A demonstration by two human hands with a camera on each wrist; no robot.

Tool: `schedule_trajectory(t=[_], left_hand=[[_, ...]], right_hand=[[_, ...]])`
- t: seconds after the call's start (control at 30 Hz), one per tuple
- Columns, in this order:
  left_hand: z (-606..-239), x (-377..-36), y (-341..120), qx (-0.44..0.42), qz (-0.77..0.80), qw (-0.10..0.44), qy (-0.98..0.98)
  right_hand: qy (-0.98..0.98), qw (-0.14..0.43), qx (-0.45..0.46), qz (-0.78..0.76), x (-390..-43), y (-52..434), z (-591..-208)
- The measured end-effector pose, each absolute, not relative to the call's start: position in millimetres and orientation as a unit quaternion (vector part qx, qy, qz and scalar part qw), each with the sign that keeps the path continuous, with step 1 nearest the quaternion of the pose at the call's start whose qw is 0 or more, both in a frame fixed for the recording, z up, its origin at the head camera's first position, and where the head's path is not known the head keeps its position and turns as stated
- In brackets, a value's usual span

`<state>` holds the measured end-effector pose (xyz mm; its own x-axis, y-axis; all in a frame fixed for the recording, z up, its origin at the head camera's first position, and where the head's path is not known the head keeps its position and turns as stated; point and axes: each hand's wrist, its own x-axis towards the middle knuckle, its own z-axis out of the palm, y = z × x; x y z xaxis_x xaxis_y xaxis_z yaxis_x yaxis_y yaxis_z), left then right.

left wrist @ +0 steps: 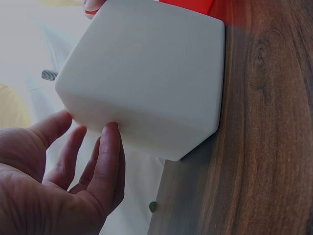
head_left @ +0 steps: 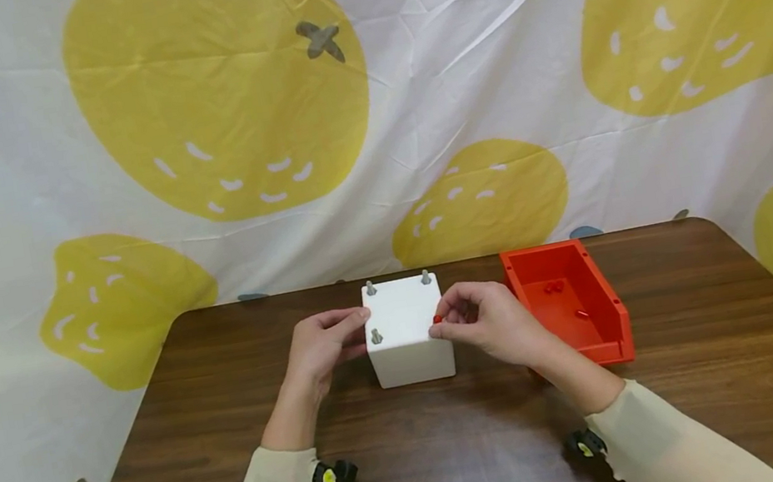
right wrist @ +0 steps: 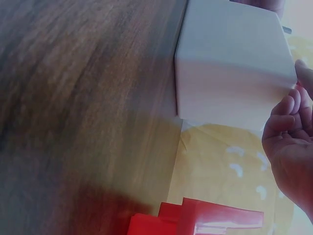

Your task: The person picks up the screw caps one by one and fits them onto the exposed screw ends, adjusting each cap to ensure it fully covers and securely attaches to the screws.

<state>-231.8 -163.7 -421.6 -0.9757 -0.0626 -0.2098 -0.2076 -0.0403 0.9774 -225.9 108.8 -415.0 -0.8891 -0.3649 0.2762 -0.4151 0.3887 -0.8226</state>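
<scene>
A white block (head_left: 404,312) stands on the table, with metal threaded studs (head_left: 376,336) upright at three visible corners of its top. My left hand (head_left: 327,345) touches the block's left side, thumb at the top edge; in the left wrist view its fingers (left wrist: 108,161) lie against that side. At the front right corner of the top, my right hand (head_left: 488,321) pinches a small red piece (head_left: 437,319) between thumb and fingers. The fingertips hide that corner, so whether a stud stands there I cannot tell. In the right wrist view the hand (right wrist: 293,142) partly leaves the frame.
Right of the block sits a red open-front bin (head_left: 606,299) with several small red pieces (head_left: 554,287) on its floor. The brown wooden table (head_left: 227,384) meets a lemon-print cloth (head_left: 467,76) at its back edge.
</scene>
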Motion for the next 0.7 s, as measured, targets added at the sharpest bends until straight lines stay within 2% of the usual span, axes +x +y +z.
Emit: schedule_trajectory(t=[0.43,0.7], left_hand=[[-423.8,-233.3,-163.9,-0.097,0.716,0.053,0.689],[-422.4,-233.0,-163.9,-0.098,0.712,0.052,0.693]], right_hand=[[-0.842,0.020,0.223,0.490,-222.2,125.5,-406.6],[-0.849,0.039,0.219,0.479,-221.3,150.2,-395.6]])
